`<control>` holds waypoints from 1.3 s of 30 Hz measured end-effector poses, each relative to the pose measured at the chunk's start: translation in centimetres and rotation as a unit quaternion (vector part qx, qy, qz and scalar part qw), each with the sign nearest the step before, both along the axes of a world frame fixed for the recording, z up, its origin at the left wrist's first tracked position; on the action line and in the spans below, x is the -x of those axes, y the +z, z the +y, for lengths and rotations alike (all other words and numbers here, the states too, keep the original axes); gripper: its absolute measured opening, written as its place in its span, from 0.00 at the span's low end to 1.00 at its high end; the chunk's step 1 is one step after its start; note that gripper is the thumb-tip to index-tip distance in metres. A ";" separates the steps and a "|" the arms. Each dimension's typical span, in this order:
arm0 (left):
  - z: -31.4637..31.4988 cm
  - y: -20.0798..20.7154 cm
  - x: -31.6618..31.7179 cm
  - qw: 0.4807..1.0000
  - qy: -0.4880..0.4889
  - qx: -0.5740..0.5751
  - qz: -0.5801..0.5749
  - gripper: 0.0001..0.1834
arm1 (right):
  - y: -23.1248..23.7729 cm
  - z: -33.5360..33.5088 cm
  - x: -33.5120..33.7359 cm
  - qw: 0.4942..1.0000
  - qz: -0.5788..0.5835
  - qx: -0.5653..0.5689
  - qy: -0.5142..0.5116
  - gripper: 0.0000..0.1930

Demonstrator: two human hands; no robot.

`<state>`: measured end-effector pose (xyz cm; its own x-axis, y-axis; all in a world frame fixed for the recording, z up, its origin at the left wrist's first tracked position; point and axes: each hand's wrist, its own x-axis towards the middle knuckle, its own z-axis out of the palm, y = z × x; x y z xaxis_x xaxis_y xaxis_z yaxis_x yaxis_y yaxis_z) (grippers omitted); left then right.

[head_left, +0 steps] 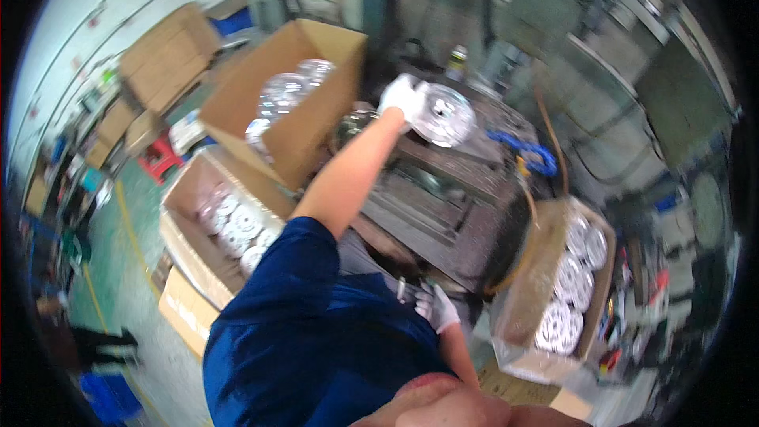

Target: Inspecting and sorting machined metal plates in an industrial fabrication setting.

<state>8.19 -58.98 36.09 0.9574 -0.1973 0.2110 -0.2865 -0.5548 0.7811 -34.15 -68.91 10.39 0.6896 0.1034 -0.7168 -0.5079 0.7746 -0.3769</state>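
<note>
My left hand (404, 100), in a white glove, reaches far forward over the machine table. Its fingers close on the near-left rim of a shiny silver metal disc (444, 115) with a hole in its centre. The disc lies over the dark, worn machine table (482, 225), and a metal vise-like fixture (427, 209) sits nearer to me. Close to my body, my right hand (439, 310), gloved too, is low with its fingers curled. A small pale rod end (401, 289) shows beside it; what the fingers hold, if anything, is hidden.
To the left, a tall cardboard box (316, 122) and a lower carton (186, 213) contain several metal discs. Another disc-filled carton (518, 300) stands at right. A blue coolant hose (526, 149), a spray can (456, 62) and a red stool (160, 160) are nearby.
</note>
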 end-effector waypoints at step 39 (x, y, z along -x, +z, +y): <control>10.5 -11.6 23.2 0.724 -0.255 0.224 0.601 0.29 | 13.5 -33.5 15.9 0.788 0.156 0.307 -0.509 0.05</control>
